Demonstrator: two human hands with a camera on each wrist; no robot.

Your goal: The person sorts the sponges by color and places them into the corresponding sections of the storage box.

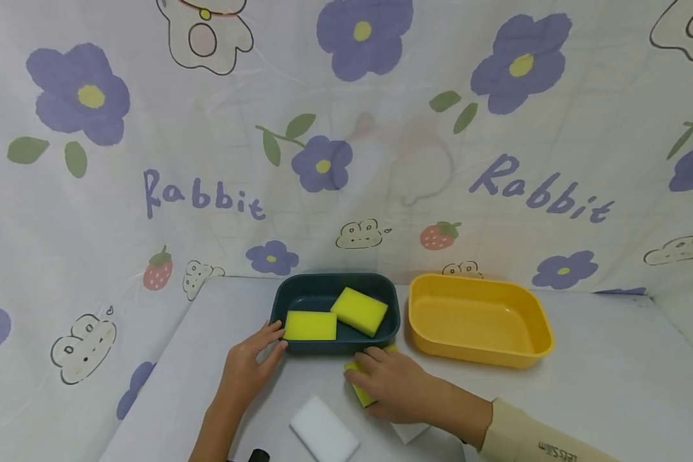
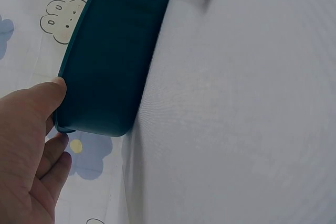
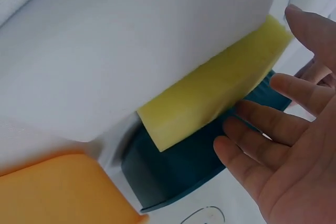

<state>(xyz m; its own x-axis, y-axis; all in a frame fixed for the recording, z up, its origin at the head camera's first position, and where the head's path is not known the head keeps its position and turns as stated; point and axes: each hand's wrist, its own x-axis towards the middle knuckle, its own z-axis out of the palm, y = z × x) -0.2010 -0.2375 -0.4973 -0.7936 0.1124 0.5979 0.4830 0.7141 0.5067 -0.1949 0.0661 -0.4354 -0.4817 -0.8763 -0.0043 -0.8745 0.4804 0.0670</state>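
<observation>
Yellow sponge (image 3: 207, 93), grasped by my right hand (image 1: 401, 386), could snag the teal tray (image 1: 323, 348) just ahead if lifted too low; my left hand (image 1: 251, 359) grips that tray's corner.

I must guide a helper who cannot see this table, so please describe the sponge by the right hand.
On the white table, find the dark teal tray. Just in front of its right end, the right hand partly covers a yellow sponge. It is the only yellow sponge outside the tray; the nearby blocks are white.
</observation>
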